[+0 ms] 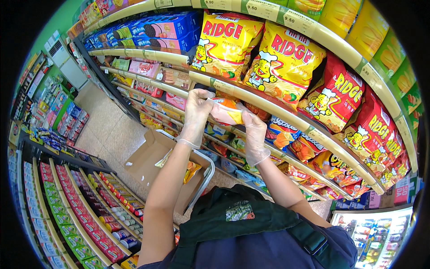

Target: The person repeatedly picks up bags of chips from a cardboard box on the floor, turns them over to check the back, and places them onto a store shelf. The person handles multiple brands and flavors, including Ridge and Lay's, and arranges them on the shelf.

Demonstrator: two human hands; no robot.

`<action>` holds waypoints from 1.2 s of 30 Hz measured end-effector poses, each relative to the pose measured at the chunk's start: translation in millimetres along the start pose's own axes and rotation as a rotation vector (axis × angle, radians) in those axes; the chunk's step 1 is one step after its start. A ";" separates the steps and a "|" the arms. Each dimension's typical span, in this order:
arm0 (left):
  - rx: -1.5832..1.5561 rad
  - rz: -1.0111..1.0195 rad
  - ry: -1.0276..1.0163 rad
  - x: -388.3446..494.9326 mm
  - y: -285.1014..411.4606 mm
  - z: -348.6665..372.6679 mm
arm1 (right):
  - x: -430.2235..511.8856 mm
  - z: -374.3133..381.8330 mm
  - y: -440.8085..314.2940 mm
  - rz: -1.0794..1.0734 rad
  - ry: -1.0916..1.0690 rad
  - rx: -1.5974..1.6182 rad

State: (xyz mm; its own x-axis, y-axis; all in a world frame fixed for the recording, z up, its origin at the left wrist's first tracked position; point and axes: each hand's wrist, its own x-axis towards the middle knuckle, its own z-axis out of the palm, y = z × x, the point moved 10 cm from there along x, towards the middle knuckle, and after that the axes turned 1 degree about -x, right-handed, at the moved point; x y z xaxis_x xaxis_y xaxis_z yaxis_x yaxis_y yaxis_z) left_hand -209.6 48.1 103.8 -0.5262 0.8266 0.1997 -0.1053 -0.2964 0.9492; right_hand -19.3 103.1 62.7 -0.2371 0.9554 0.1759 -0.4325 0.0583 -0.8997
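In the head view both hands wear thin clear plastic gloves. My left hand [198, 112] pinches the left end of a small pink, yellow and orange snack packet [225, 112], and my right hand [252, 129] grips its right end. The packet is stretched level between them, in front of the shelf edge. Just above and to the right stand yellow Ridge potato chip bags [280, 64]. Orange snack bags lie on the shelf behind the packet, partly hidden by it and my right hand. Blue snack bags [282, 131] are right of my right hand.
An open cardboard box [142, 158] in a pale-rimmed container stands on the floor below my left forearm, with a few packets inside. Blue cookie boxes [161, 28] fill the upper left shelf. Red chip bags [336, 95] stand at right. Another shelf of small boxes [72, 205] is at lower left.
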 end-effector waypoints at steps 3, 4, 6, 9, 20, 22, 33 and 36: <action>-0.087 -0.040 0.044 10.6 -8.7 -2.6 | 15.8 -6.0 22.8 0.072 0.045 -0.085; -0.128 -0.061 0.060 14.0 -10.7 -3.1 | 20.7 -7.1 26.4 0.083 0.078 -0.080; -0.116 -0.044 0.101 31.2 -21.5 -9.4 | 27.8 -4.3 29.4 0.132 0.108 -0.084; -0.173 -0.042 0.115 47.6 -36.2 -14.7 | 39.7 4.8 26.8 0.119 0.143 -0.053; -0.448 0.057 0.180 93.5 -58.2 -25.4 | 77.3 2.7 73.0 0.282 0.318 0.122; -0.381 0.108 0.149 92.7 -53.2 -22.6 | 83.8 1.1 78.8 0.288 0.264 0.111; 0.447 0.348 -0.025 49.5 -32.0 8.6 | 92.6 5.2 98.8 0.321 0.245 0.194; 0.454 0.358 -0.057 52.0 -36.9 4.7 | 93.8 3.9 98.5 0.305 0.193 0.033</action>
State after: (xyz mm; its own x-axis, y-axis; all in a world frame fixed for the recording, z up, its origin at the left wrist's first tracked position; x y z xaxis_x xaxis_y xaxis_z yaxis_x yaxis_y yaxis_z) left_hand -229.1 104.3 80.3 -0.4147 0.7408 0.5284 0.4500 -0.3378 0.8267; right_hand -87.5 197.3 -7.9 -0.1922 0.9647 -0.1799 -0.3962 -0.2440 -0.8852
